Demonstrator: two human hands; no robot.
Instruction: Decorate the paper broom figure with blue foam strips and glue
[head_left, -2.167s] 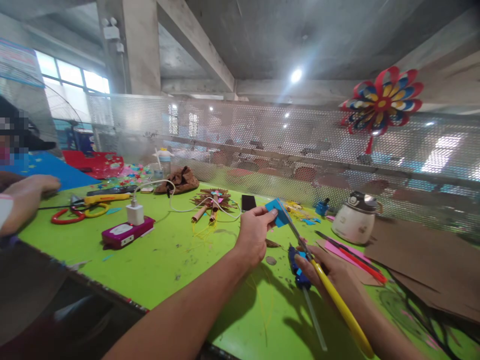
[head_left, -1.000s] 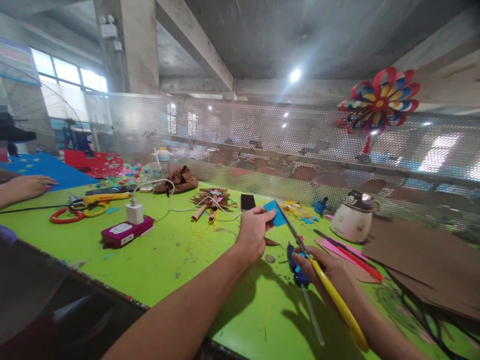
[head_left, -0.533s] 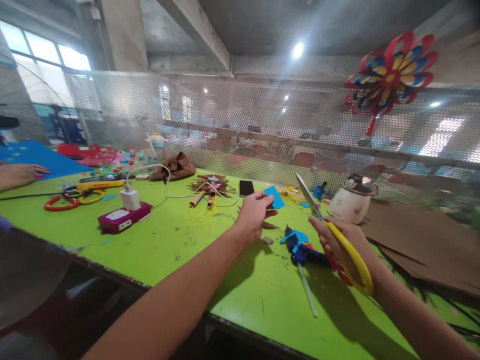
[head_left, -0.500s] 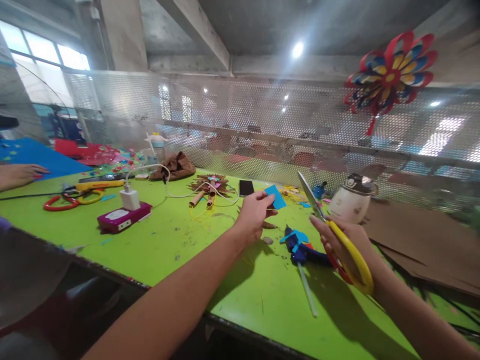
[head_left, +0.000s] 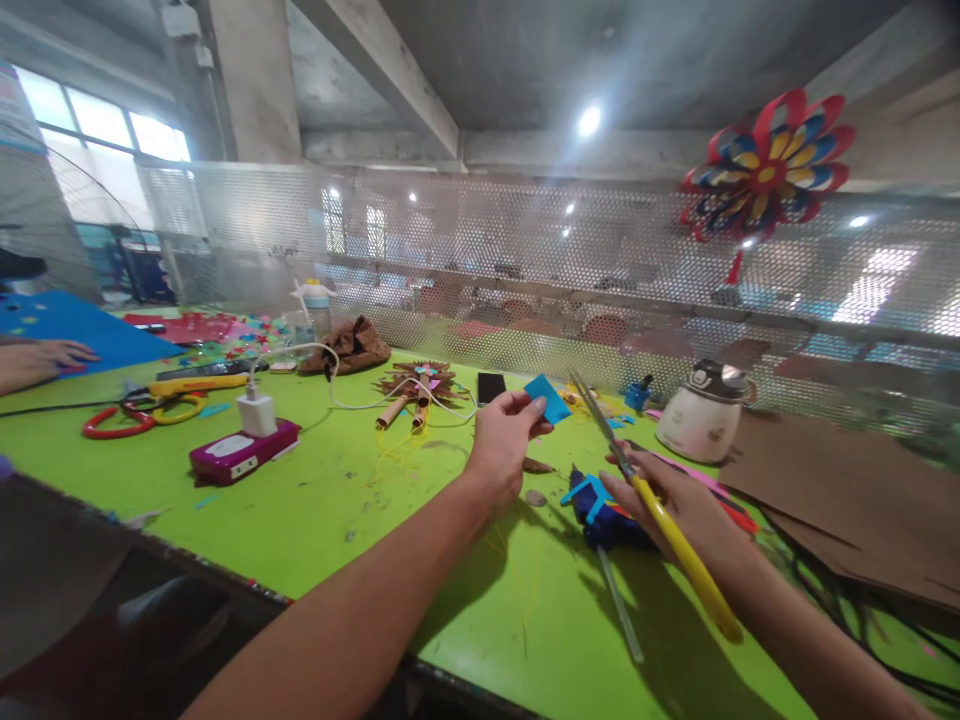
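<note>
Between the thumb and fingers of my left hand [head_left: 506, 440] is a small square of blue paper [head_left: 549, 399], raised above the table. My right hand [head_left: 675, 500] holds yellow-handled scissors [head_left: 664, 525], blades pointing up and away toward the paper but apart from it. Behind and below that hand lies a dark blue glue gun [head_left: 600, 528] with thin blue paper strips [head_left: 589, 492] on it. A translucent glue stick [head_left: 621, 610] sticks out of it toward me. A brown leaf-like piece [head_left: 538, 466] rests below my left hand.
On the green table [head_left: 337, 570] are a purple power strip [head_left: 244, 452] with a white charger, red-and-yellow scissors [head_left: 120, 421] and a brown paper craft [head_left: 421, 384]. At right stand a white jug [head_left: 697, 415] and brown cardboard [head_left: 847, 490]. Another person's hand [head_left: 45, 362] rests on blue sheet material at far left.
The scissors have turned in my right hand, now edge-on, with the blade tips moved left and lower, nearer the blue paper. My left hand has barely shifted. The camera view tilted slightly.
</note>
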